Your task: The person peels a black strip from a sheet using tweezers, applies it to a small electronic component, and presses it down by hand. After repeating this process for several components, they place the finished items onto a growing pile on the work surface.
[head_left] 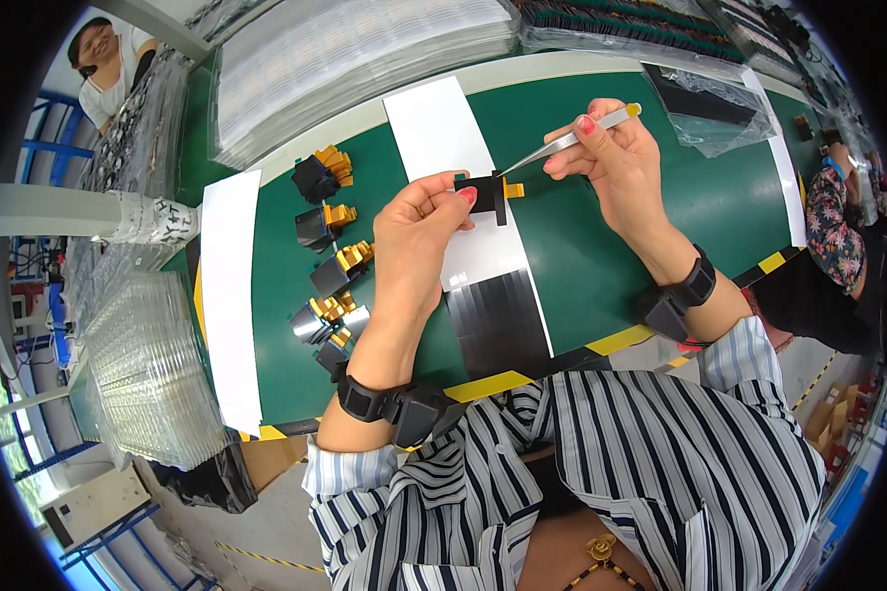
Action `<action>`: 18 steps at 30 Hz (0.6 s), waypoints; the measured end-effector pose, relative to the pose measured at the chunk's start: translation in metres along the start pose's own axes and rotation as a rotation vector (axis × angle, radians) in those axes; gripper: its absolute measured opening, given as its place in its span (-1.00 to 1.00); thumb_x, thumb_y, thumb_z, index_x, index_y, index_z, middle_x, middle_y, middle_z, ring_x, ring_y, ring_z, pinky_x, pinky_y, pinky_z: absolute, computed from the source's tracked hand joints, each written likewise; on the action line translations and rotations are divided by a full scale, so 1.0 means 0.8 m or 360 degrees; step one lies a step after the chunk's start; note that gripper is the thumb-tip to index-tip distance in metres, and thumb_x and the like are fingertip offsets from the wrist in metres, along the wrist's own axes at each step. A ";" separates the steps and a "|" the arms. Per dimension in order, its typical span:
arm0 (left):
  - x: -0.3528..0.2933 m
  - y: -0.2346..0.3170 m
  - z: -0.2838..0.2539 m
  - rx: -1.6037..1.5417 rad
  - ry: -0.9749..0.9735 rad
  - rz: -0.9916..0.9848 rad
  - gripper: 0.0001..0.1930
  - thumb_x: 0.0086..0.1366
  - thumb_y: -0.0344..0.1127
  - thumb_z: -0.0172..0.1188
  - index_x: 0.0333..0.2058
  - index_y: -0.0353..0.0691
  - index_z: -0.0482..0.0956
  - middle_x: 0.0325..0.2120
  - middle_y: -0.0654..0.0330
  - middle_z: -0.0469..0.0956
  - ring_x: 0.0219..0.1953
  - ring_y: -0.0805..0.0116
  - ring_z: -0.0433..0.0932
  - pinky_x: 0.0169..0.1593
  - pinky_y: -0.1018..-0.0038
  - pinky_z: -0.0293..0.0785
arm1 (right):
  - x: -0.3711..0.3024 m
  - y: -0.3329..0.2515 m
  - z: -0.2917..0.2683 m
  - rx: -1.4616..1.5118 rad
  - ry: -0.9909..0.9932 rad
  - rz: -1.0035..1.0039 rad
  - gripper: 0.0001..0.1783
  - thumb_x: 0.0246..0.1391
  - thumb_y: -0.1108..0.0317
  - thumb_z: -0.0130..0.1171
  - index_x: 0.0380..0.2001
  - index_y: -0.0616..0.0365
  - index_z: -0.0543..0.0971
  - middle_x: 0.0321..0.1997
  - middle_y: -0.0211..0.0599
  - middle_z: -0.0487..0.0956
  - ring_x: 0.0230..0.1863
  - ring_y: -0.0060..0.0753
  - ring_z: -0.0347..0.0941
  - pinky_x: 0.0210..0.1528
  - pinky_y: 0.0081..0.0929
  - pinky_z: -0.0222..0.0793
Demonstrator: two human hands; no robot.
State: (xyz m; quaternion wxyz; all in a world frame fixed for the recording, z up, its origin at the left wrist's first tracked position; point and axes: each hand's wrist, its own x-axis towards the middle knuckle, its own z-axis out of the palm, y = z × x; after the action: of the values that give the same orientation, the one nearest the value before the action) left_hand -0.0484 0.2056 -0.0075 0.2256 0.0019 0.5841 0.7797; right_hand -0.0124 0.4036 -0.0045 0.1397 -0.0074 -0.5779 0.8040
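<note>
Apparently for steadiness, a flat black gold-tabbed part (484, 201) is pinched mid-frame by left fingers (450, 210); slim silver metal tweezers (560, 146) are pinched by right fingers (602, 141), presumably for precision.

Bare left hand (414, 222): turned inward, red-nailed thumb (469, 195) and bent fingers pinching
Bare right hand (623, 167): farther forward, thumb and curled fingers pinching
Left forearm (382, 345): slants up rightward
Right forearm (716, 307): slants up leftward

no legible text, labels, numbers, signs
</note>
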 end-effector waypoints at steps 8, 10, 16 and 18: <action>0.003 -0.002 -0.003 -0.0047 0.0061 0.0015 -0.78 0.04 -0.50 0.13 -0.28 -0.41 0.46 -0.56 0.26 0.47 -0.53 0.57 0.39 -0.37 0.67 0.29 | -0.004 -0.009 0.000 0.0214 -0.0157 0.0084 -0.91 0.12 0.37 -0.10 -0.38 0.13 0.26 -0.38 -0.04 0.50 -0.52 -0.36 0.49 -0.48 -0.54 0.41; 0.002 -0.001 -0.001 -0.0051 0.0046 0.0009 -0.78 0.04 -0.51 0.13 -0.28 -0.41 0.46 -0.55 0.26 0.48 -0.53 0.57 0.39 -0.37 0.67 0.29 | -0.003 -0.006 0.000 0.0137 -0.0110 0.0105 -0.91 0.11 0.38 -0.10 -0.39 0.13 0.27 -0.38 -0.04 0.50 -0.52 -0.36 0.50 -0.47 -0.54 0.41; 0.000 -0.001 0.000 -0.0036 0.0017 -0.0002 -0.77 0.04 -0.50 0.14 -0.28 -0.41 0.46 -0.54 0.25 0.48 -0.53 0.56 0.39 -0.37 0.67 0.30 | 0.001 0.000 -0.002 0.0067 -0.0024 0.0114 -0.92 0.11 0.38 -0.09 -0.40 0.13 0.27 -0.39 -0.05 0.50 -0.52 -0.37 0.50 -0.46 -0.52 0.42; 0.000 -0.001 0.000 -0.0041 0.0012 -0.0001 -0.77 0.04 -0.50 0.15 -0.28 -0.41 0.46 -0.54 0.25 0.48 -0.54 0.56 0.39 -0.37 0.67 0.29 | 0.002 0.000 -0.002 0.0070 0.0004 0.0109 -0.92 0.10 0.39 -0.08 -0.41 0.13 0.27 -0.39 -0.06 0.50 -0.52 -0.37 0.50 -0.45 -0.52 0.43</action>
State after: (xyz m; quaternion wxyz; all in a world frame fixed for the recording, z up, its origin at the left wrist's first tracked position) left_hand -0.0480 0.2057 -0.0079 0.2237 -0.0041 0.5749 0.7870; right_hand -0.0135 0.4052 -0.0052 0.1130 -0.0252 -0.5593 0.8208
